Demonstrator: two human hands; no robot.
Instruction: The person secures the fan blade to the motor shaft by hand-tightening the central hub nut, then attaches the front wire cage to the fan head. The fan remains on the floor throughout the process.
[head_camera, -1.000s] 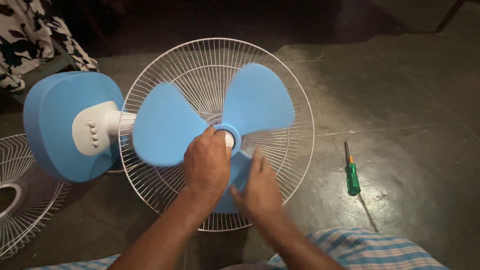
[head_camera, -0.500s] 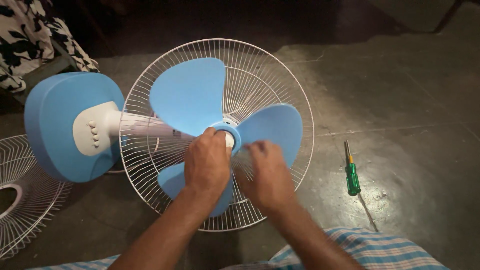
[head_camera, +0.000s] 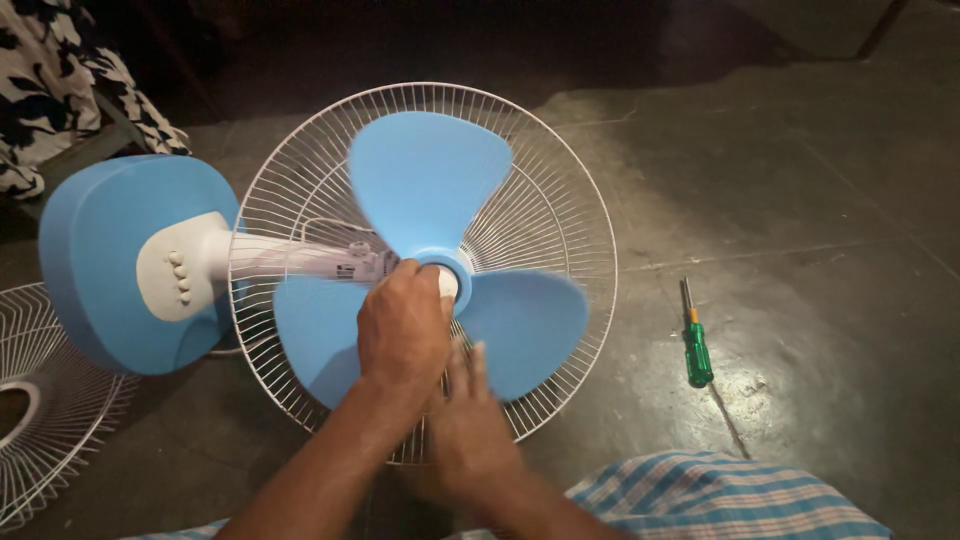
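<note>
A blue three-bladed fan blade (head_camera: 430, 180) sits inside the white wire rear guard (head_camera: 570, 200) of a fan lying on the dark floor. My left hand (head_camera: 403, 335) is closed on the white cap (head_camera: 447, 283) at the blade's hub. My right hand (head_camera: 465, 420) is blurred just below the hub, fingers apart, close to the lower right blade; I cannot tell if it touches it. The fan's blue base (head_camera: 100, 250) with a white button panel (head_camera: 178, 265) stands to the left.
A green-handled screwdriver (head_camera: 696, 345) lies on the floor to the right of the fan. The loose front wire guard (head_camera: 40, 420) lies at the lower left. Patterned black-and-white cloth (head_camera: 60, 80) is at the upper left. Blue checked cloth (head_camera: 720, 500) covers my leg at the bottom.
The blade has turned clockwise under my hands. My right hand has dropped from the right of the hub to below it. My left hand has stayed on the hub cap.
</note>
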